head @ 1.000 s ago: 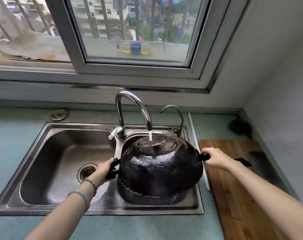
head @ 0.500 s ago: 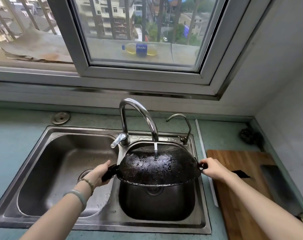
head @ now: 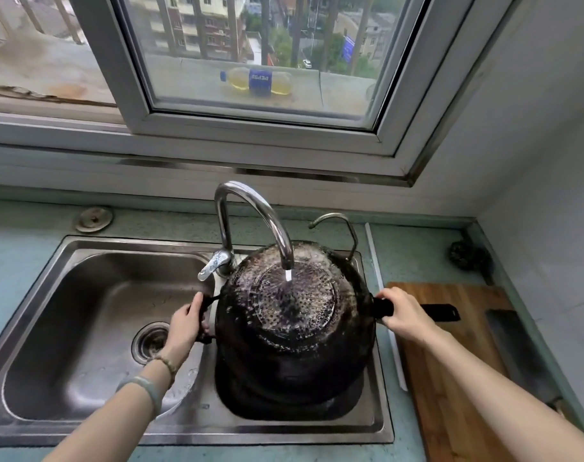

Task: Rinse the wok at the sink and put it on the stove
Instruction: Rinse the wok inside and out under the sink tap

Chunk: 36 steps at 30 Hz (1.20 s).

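Between my two hands is the wok (head: 294, 328), turned bottom-up over the right basin of the steel sink (head: 117, 241). Its blackened underside is wet and sits straight under the faucet (head: 250, 208), whose thin stream of water (head: 288, 275) lands on the flat centre. I cannot tell whether the rim touches the basin floor.

My left hand (head: 184, 325) has its fingers (head: 197, 308) curled round the small loop handle (head: 210, 300) on the wok's left side. My right hand (head: 404, 315) has its fingers (head: 389, 296) clamped on the long black handle (head: 440, 313). The handle's free end sticks out past them over the wooden cutting board (head: 450, 378).

Just below my left fingers lies the left basin's round drain (head: 150, 341), and two bracelets (head: 144, 388) sit on that wrist. Well right of my right fingers, at the board's edge, lies a dark flat blade (head: 514, 345), apparently a cleaver. Behind the wok a smaller tap (head: 337, 221) stands beside the faucet. Further back, a dark scouring pad (head: 467, 256) sits in the corner of the teal counter (head: 17, 255). Beyond the window glass, a plastic bottle (head: 255, 82) lies on its side on the ledge.
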### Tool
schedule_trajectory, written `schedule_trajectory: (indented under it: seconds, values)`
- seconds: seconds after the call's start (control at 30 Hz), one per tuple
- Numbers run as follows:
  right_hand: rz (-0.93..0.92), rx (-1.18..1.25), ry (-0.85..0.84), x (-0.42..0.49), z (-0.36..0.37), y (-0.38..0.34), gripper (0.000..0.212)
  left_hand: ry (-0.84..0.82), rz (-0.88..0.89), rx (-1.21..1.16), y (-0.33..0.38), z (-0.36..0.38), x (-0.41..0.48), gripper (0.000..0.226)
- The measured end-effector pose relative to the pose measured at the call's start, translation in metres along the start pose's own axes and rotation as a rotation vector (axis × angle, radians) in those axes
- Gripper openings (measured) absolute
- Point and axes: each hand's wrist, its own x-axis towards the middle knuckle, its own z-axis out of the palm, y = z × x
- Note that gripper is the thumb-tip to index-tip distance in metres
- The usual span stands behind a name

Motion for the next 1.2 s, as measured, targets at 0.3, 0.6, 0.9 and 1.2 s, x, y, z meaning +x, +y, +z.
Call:
schedule_trajectory:
  seconds: [0.3, 0.6, 0.9, 1.2]
  values:
    - [-0.023, -0.014, 0.022, 0.005, 0.007, 0.002, 0.039, 0.017, 0.121, 0.075, 0.015, 0.002, -0.003, 0.044]
    - [-0.082, -0.074, -0.001, 0.001, 0.009, 0.011, 0.039, 0.001, 0.175, 0.132, 0.008, 0.004, -0.018, 0.049]
    - [-0.045, -0.078, -0.194, -0.01, 0.009, 0.013, 0.043, -0.138, -0.058, 0.074, -0.018, -0.023, -0.014, 0.05]
    - [0.037, -0.009, -0.325, -0.008, 0.009, 0.007, 0.046, -0.232, -0.5, 0.048, -0.011, -0.028, -0.006, 0.029]
